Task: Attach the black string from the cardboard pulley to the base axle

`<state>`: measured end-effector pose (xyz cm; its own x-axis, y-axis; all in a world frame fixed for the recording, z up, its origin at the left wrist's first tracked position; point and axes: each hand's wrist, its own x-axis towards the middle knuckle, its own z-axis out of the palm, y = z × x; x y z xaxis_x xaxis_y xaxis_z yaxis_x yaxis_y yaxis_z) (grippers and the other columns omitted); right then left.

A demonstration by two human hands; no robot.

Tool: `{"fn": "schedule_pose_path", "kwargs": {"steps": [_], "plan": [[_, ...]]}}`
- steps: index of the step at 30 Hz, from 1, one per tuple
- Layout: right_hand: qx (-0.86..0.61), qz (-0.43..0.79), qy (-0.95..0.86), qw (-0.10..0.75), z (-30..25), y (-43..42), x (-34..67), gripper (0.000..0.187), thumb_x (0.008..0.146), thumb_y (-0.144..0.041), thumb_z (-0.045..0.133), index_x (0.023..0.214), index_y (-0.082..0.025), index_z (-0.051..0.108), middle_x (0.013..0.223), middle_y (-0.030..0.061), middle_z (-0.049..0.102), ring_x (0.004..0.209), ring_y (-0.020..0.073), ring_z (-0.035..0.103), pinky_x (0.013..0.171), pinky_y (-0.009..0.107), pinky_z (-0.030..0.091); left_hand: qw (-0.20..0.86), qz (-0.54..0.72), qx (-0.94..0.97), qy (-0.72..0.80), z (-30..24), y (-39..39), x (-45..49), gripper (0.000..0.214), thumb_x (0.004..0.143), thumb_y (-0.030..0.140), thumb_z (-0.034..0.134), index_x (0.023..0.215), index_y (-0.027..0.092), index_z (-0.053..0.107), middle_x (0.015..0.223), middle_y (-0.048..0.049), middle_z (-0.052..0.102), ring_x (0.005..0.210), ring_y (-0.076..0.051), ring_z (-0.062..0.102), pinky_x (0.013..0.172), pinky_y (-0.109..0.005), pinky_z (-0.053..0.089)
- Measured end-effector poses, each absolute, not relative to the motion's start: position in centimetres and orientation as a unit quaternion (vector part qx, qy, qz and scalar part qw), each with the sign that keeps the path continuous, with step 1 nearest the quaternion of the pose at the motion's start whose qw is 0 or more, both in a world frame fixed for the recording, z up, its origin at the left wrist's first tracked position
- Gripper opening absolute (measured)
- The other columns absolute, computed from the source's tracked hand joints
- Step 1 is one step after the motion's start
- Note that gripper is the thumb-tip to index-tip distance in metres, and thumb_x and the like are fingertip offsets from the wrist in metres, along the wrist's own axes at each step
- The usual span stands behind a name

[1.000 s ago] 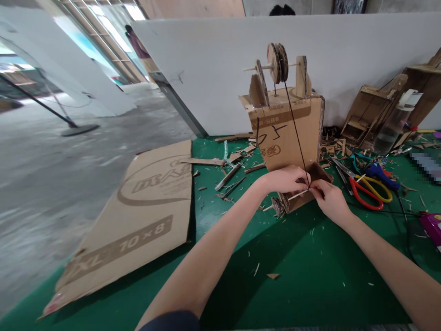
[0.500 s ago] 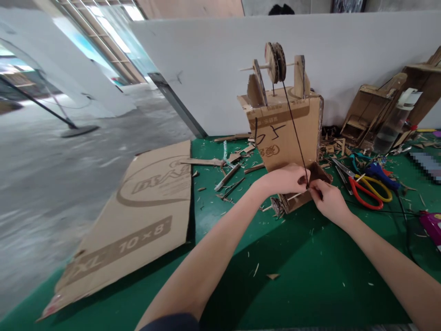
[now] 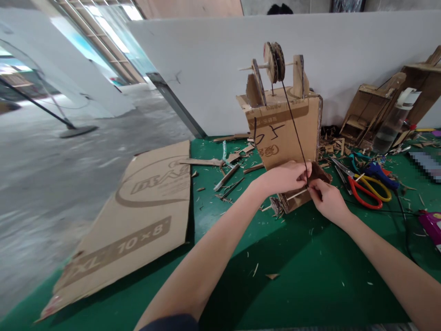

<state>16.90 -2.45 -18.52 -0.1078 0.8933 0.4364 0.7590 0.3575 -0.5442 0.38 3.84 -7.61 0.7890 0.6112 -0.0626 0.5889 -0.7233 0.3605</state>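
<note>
A cardboard model (image 3: 284, 138) stands on the green table, with a cardboard pulley wheel (image 3: 274, 63) on a thin stick axle at its top. Black string (image 3: 295, 123) runs from the wheel down to my hands. My left hand (image 3: 299, 173) is closed on the string, over the open cardboard tray at the model's foot. Just beside it, my right hand (image 3: 323, 193) pinches near the string's lower end, where a thin wooden stick (image 3: 296, 194) crosses the tray. My fingers hide the exact spot where string and stick meet.
To the left lies a large flat cardboard sheet (image 3: 138, 207). On the right are red and yellow-handled scissors (image 3: 367, 191), a blue tool (image 3: 382, 175), a clear bottle (image 3: 394, 122) and a purple object (image 3: 431, 225). Cardboard scraps (image 3: 232, 170) litter the table; a white partition (image 3: 206, 69) stands behind.
My left hand has lifted slightly and its fingers have shifted along the string. More of the thin stick shows now. My right hand keeps nearly the same place.
</note>
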Motion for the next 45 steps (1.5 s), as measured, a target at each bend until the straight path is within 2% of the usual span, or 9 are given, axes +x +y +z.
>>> {"fn": "schedule_pose_path", "kwargs": {"steps": [7, 14, 18, 26, 32, 36, 39, 45], "plan": [[-0.561, 0.108, -0.73, 0.376, -18.4, -2.5, 16.8, 0.014, 0.091, -0.027, 0.046, 0.093, -0.022, 0.058, 0.078, 0.0038, 0.066, 0.071, 0.0181, 0.062, 0.066, 0.027, 0.044, 0.157, 0.049, 0.937, 0.307, -7.8, 3.9, 0.6, 0.014, 0.082, 0.021, 0.046, 0.092, 0.02, 0.055, 0.086, -0.0024, 0.065, 0.081, -0.018, 0.057, 0.07, -0.027, 0.041], [-0.58, 0.116, -0.696, 0.407, -18.3, -2.5, 16.1, 0.017, 0.088, -0.037, 0.055, 0.088, -0.022, 0.062, 0.077, 0.0038, 0.068, 0.07, 0.0193, 0.064, 0.067, 0.029, 0.046, 0.205, 0.029, 0.923, 0.326, -7.6, 4.0, 0.4, 0.014, 0.079, 0.022, 0.051, 0.092, 0.02, 0.056, 0.086, -0.0023, 0.065, 0.076, -0.016, 0.058, 0.064, -0.026, 0.04], [-0.578, 0.118, -0.696, 0.409, -18.2, -2.2, 16.2, 0.018, 0.09, -0.037, 0.052, 0.088, -0.023, 0.063, 0.084, 0.0053, 0.071, 0.076, 0.0203, 0.065, 0.069, 0.029, 0.046, 0.186, 0.014, 0.929, 0.319, -7.3, 4.0, 0.3, 0.015, 0.08, 0.024, 0.05, 0.093, 0.019, 0.055, 0.089, -0.0034, 0.065, 0.08, -0.017, 0.058, 0.067, -0.027, 0.041], [-0.56, 0.111, -0.713, 0.408, -17.8, -2.3, 16.3, 0.01, 0.084, -0.027, 0.052, 0.085, -0.022, 0.06, 0.074, 0.0028, 0.066, 0.065, 0.0167, 0.06, 0.064, 0.026, 0.043, 0.152, -0.006, 0.933, 0.325, -7.2, 3.5, 0.7, 0.018, 0.081, 0.021, 0.046, 0.092, 0.019, 0.06, 0.092, -0.0051, 0.065, 0.085, -0.018, 0.057, 0.073, -0.028, 0.042], [-0.579, 0.113, -0.695, 0.411, -17.8, -2.3, 16.3, 0.007, 0.082, -0.027, 0.052, 0.081, -0.023, 0.058, 0.073, 0.002, 0.064, 0.063, 0.0165, 0.058, 0.06, 0.026, 0.041, 0.207, 0.012, 0.931, 0.302, -7.7, 3.9, 0.8, 0.02, 0.078, 0.025, 0.051, 0.093, 0.019, 0.063, 0.088, -0.0029, 0.066, 0.079, -0.017, 0.059, 0.069, -0.026, 0.042], [-0.571, 0.116, -0.698, 0.417, -18.1, -2.2, 16.4, 0.008, 0.082, -0.027, 0.052, 0.083, -0.023, 0.059, 0.075, 0.0024, 0.065, 0.066, 0.0171, 0.059, 0.063, 0.026, 0.043, 0.215, 0.031, 0.93, 0.297, -7.7, 4.0, 0.6, 0.019, 0.079, 0.02, 0.049, 0.093, 0.019, 0.062, 0.09, -0.0018, 0.067, 0.082, -0.015, 0.06, 0.071, -0.025, 0.043], [-0.563, 0.119, -0.705, 0.415, -18.1, -2.3, 16.5, 0.009, 0.083, -0.027, 0.052, 0.083, -0.022, 0.06, 0.075, 0.0025, 0.066, 0.065, 0.0166, 0.059, 0.063, 0.026, 0.044, 0.177, 0.017, 0.936, 0.304, -7.5, 3.7, 0.7, 0.021, 0.079, 0.017, 0.047, 0.093, 0.019, 0.063, 0.091, -0.0034, 0.067, 0.083, -0.016, 0.06, 0.072, -0.026, 0.044], [-0.551, 0.116, -0.724, 0.398, -17.8, -2.5, 16.6, 0.008, 0.083, -0.025, 0.051, 0.084, -0.022, 0.059, 0.075, 0.0026, 0.065, 0.065, 0.0164, 0.058, 0.061, 0.025, 0.042, 0.031, -0.006, 0.941, 0.337, -7.4, 2.5, 1.1, 0.018, 0.078, 0.021, 0.046, 0.076, 0.017, 0.063, 0.083, -0.0093, 0.065, 0.073, -0.02, 0.059, 0.063, -0.03, 0.042]]}}
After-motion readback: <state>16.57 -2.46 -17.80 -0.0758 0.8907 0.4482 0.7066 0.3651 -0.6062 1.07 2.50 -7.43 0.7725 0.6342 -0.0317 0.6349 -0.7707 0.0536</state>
